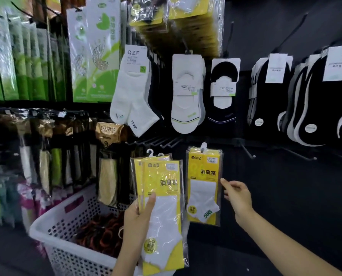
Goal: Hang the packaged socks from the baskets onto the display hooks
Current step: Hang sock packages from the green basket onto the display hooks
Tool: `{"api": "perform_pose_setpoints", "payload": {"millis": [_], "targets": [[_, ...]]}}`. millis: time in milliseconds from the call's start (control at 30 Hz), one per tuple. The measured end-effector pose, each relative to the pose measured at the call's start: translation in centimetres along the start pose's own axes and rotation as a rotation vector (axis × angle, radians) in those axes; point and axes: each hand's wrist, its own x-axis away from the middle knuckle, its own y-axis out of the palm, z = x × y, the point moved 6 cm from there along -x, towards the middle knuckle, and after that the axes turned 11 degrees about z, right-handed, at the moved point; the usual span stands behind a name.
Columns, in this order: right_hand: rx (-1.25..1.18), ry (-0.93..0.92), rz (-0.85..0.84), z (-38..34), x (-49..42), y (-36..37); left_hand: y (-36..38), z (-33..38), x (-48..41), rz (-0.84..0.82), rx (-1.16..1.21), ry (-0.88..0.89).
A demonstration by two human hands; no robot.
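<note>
Gripping fanned sock packs (163,212) low, the left hand (135,221) may drop them; loose fingers (227,183) of the right hand (238,197) could unhook the hung pack (203,188).

Held stack: sock packs (162,206) in the left hand (135,222), at 6 o'clock of the view, in front of the basket's right end.
Hung packs: hung sock packs (204,186) on a hook at 3 o'clock of the held stack, a little higher.
Right hand (237,198): at 3 o'clock of the hung sock packs, forefinger at their edge.
Basket (66,236): at 7 o'clock, bundles (100,234) inside.
Bare hooks (156,142): at 12 o'clock of the held stack.
Upper row: ankle socks (132,96) above the bare hooks; low-cut socks (186,96) at their 3 o'clock.
Bagged packs (46,152): at 9 o'clock, behind the basket.
</note>
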Motion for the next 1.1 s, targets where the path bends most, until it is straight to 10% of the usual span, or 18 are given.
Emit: {"api": "perform_pose_setpoints", "payload": {"millis": [267, 1100], "targets": [[0.01, -0.071, -0.524, -2.3, 7.3, 2.9, 3.7, -0.6, 2.4, -0.148, 0.087, -0.095], [0.026, -0.118, -0.237, -4.4, 0.3, 4.0, -1.2, -0.2, -1.1, 0.086, -0.078, 0.093]]}}
